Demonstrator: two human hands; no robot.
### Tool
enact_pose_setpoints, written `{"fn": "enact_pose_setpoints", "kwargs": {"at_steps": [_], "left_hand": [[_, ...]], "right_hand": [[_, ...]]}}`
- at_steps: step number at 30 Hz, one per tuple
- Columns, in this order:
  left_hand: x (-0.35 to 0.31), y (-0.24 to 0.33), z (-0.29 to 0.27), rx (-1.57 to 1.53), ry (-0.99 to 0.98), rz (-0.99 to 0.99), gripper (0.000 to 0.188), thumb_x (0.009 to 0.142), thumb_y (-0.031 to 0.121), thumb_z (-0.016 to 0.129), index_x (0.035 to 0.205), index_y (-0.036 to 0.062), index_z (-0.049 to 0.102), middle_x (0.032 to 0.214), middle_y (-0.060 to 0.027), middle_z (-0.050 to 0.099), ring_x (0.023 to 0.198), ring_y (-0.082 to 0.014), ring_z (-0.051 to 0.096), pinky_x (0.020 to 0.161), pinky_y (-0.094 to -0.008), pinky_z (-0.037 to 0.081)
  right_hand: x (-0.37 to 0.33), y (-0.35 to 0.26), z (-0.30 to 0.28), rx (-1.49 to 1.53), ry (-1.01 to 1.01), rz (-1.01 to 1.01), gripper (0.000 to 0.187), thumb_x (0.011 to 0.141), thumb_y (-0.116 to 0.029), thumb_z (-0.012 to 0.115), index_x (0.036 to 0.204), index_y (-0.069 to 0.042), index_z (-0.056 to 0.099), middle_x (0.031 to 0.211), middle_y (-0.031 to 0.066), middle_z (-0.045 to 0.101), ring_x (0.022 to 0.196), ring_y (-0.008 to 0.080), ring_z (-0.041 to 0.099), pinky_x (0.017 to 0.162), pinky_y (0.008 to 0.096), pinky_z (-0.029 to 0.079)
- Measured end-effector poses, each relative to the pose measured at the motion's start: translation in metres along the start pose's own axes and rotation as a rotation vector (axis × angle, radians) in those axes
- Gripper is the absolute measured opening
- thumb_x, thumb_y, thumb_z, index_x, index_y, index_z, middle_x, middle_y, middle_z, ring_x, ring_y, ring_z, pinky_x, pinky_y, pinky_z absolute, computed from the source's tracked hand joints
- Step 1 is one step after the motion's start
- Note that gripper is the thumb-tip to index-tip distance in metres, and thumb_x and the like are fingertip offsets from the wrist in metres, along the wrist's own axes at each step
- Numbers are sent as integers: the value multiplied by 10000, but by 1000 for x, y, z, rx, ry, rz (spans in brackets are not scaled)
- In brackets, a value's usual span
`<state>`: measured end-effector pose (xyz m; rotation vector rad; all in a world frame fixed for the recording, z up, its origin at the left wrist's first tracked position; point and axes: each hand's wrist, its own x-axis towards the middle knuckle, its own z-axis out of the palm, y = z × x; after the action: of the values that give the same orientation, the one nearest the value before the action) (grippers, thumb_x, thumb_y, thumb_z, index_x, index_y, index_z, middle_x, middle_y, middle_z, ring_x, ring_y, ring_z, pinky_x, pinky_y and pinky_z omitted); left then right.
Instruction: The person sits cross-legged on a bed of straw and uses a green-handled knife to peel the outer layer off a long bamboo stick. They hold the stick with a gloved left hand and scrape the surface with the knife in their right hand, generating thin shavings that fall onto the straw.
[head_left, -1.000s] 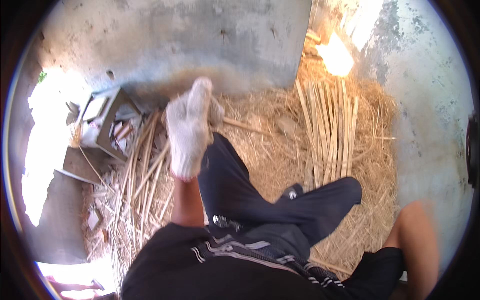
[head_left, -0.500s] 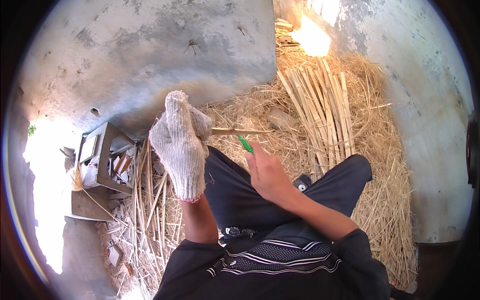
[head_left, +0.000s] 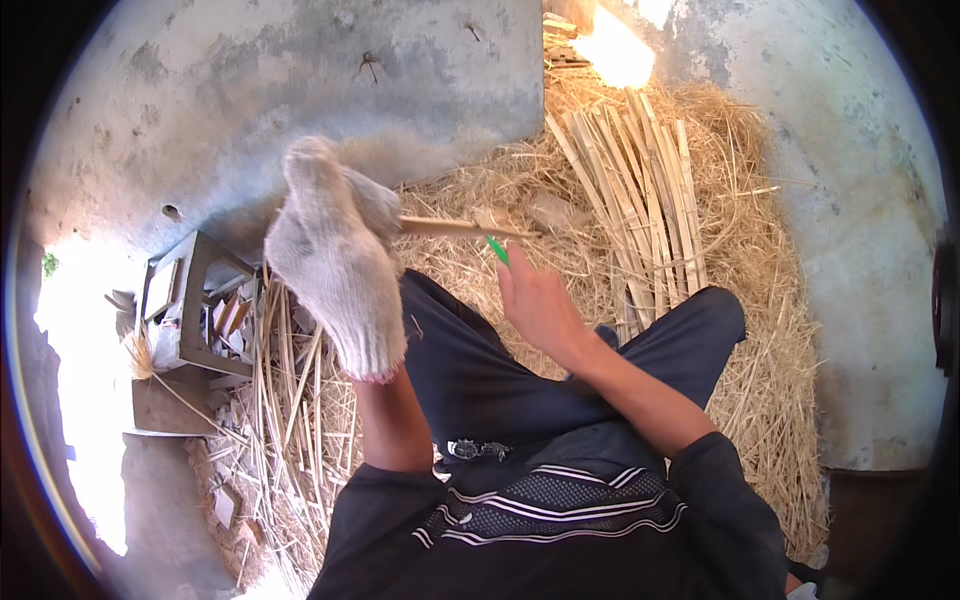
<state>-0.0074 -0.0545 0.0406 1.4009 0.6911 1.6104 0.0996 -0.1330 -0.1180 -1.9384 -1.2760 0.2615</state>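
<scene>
My left hand [head_left: 335, 255], in a pale grey knitted glove, is closed around one end of a narrow bamboo strip [head_left: 450, 227]. The strip sticks out to the right over my lap, its far end slightly lower and blurred. In my bare right hand [head_left: 542, 308] the fingers are curled round a slim green tool [head_left: 497, 250]. Its upper tip meets or crosses the strip from below; whether they touch, I cannot tell. The rest of the tool is hidden in my grip, and no blade shows.
Beyond my right knee lies a bundle of split bamboo strips [head_left: 645, 200] on a bed of shavings [head_left: 755, 400]. To the left stand a grey box-like stand [head_left: 205, 305] with odds and ends inside and more loose strips [head_left: 290, 370]. Worn grey walls [head_left: 440, 80] close in around.
My left hand has shifted left and away from me, the strip moving with it and now sloping down to the right. The right hand keeps the green tool near the strip.
</scene>
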Motion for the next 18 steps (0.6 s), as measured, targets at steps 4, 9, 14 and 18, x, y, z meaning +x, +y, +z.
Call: {"fn": "enact_pose_setpoints", "kwargs": {"at_steps": [4,9,14,18], "left_hand": [[10,-3,-1,20,76,-37,533,967,465,550,574,118,455,491,16,402,389,-70,327,337,-236,192],[-5,-13,1,118,-39,104,556,967,501,526,572,114,464,477,12,410,363,-68,338,326,-229,206],[16,-17,-5,215,-91,245,577,971,516,504,585,88,491,482,-11,470,364,-64,398,327,-209,247],[30,-19,-6,129,-109,225,461,975,377,559,676,33,637,532,-34,595,414,-87,517,405,-212,366]], "right_hand": [[6,-15,-3,-84,-3,-81,219,963,-154,502,1088,25,494,547,220,570,497,426,587,465,500,478],[8,100,38,-372,-120,135,208,941,-132,489,1075,26,508,678,280,617,669,421,659,596,510,526],[2,148,17,-227,-155,320,355,941,-113,488,1272,12,461,794,278,648,781,445,658,716,541,495],[1,83,-36,111,7,123,374,962,-131,490,1314,-11,447,729,250,632,723,434,640,658,529,466]]}}
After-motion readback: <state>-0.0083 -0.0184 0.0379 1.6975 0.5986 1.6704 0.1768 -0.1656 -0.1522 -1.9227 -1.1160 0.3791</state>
